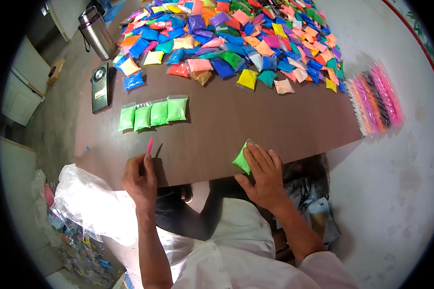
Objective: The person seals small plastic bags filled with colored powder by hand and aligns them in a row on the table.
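Smooth brown tabletop (284, 118). Right hand (265, 178): fingers extended, slightly spread, laid over pillow-shaped plastic green packet (240, 162) near front edge. Left hand (141, 176): thumb and forefinger pinched together on slim pink stick (150, 145), pointing up-table.

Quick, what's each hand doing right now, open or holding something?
Left hand: closed, pinching a thin pink stick.
Right hand: open, fingers laid over part of a bright green packet.
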Tool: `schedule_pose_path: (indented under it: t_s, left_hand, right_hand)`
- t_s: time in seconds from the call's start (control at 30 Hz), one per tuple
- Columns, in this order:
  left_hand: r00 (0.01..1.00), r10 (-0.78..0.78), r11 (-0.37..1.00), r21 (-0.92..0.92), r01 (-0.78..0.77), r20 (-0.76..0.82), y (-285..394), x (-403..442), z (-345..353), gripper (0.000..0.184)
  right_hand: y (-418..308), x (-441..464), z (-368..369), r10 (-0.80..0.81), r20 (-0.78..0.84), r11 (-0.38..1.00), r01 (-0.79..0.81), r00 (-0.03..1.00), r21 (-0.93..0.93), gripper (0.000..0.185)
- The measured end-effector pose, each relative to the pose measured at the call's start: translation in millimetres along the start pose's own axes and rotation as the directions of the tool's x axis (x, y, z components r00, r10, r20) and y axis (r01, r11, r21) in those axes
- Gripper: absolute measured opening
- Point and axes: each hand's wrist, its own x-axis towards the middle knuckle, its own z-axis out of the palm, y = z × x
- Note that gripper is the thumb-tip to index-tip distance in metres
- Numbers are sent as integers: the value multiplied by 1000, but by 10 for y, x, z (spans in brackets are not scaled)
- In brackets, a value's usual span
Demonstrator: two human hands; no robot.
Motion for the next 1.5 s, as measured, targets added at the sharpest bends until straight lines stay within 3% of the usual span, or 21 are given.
schedule_pose_path:
  t_s: [0.3,0.4,0.47,0.6,0.67,0.97,1.17,1.5]
  left_hand:
    - [999,30,1000,-5,-30,-24,-29,4,3,8]
    - [999,41,999,30,-40,-16,9,-3,-15,7]
    - [999,24,1000,2,-24,-21,21,-6,-25,6]
    - [999,32,999,-31,-33,-20,-5,7,-10,6]
    - [998,48,999,-9,-48,-27,17,11,-9,6]
    - [1000,13,1000,7,-12,-25,-37,-10,-1,6]
    - [999,5,1000,-13,-5,-44,-57,-10,-3,6]
    - [997,38,999,6,-38,-64,-42,8,-4,7]
  right_hand:
    - [-47,-75,-10,16,10,1000,-16,1000,-26,65]
    - [-13,-98,-75,27,29,996,-29,999,80,67]
    - [1,-128,-124,63,-105,989,-47,992,140,68]
    - [-6,-240,-125,47,-104,998,-43,993,41,68]
    - [-10,-294,-49,35,-18,999,-35,999,-24,67]
    - [-149,-178,-70,93,-94,995,-95,991,-20,56]
    - [-177,26,-33,57,-112,998,-59,992,-18,40]
    - [-136,916,218,-75,-108,989,87,991,120,36]
